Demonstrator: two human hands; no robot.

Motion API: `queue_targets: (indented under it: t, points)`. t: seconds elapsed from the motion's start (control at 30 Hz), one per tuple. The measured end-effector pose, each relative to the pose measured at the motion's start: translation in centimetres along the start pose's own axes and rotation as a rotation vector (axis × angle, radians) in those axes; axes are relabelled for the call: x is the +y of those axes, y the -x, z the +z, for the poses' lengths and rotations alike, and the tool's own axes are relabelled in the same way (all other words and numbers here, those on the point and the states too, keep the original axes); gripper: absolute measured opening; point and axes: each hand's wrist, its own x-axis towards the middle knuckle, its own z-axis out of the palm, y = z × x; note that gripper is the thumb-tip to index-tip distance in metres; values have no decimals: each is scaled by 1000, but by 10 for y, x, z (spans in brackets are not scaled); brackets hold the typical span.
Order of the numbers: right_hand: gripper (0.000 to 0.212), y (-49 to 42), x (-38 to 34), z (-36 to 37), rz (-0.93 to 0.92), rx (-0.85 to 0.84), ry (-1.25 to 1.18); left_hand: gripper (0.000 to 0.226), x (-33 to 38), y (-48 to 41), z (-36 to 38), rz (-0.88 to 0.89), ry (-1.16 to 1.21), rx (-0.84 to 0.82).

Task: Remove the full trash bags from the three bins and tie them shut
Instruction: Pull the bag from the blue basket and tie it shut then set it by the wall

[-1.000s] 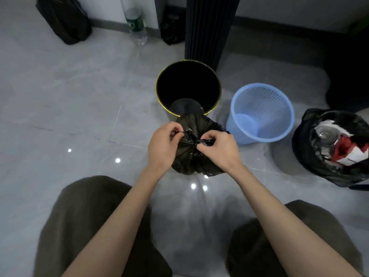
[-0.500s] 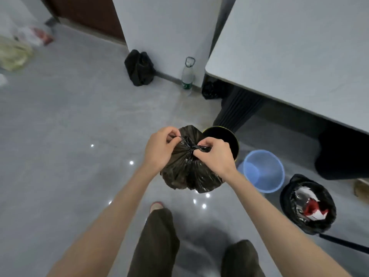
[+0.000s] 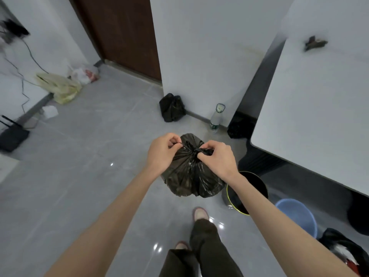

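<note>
Grey floor (image 3: 79,176) lies below the black trash bag (image 3: 189,176). My left hand (image 3: 161,154) and right hand (image 3: 217,158) each pinch a tail of its gathered neck; I should pull both evenly so the knot cinches without tearing.

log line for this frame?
phase: tying | left hand: pinches bag neck | right hand: pinches knot | black trash bag: out of black bin, held up | open bag: untied

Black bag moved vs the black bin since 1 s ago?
Yes. The black bag has been lifted, now hanging above and left of the black bin, left hand and right hand pinching its neck.
</note>
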Motion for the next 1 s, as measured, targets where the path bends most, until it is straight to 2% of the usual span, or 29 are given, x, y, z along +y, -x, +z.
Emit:
queue_targets:
  t: [0.37,0.53,0.7,1.0]
  points:
    - [15,-182,-34,22,71,-65,49,2,-17,-189,-10,-59,-59,-76]
    - [15,-259,-48,28,154,-38,26,14,-22,-272,-7,-60,-51,-167]
    - [23,-329,-48,39,319,35,-53,27,-38,-350,-3,-22,-49,-250]
    - [27,-439,-14,83,670,216,-162,35,-86,-480,29,41,-183,-533]
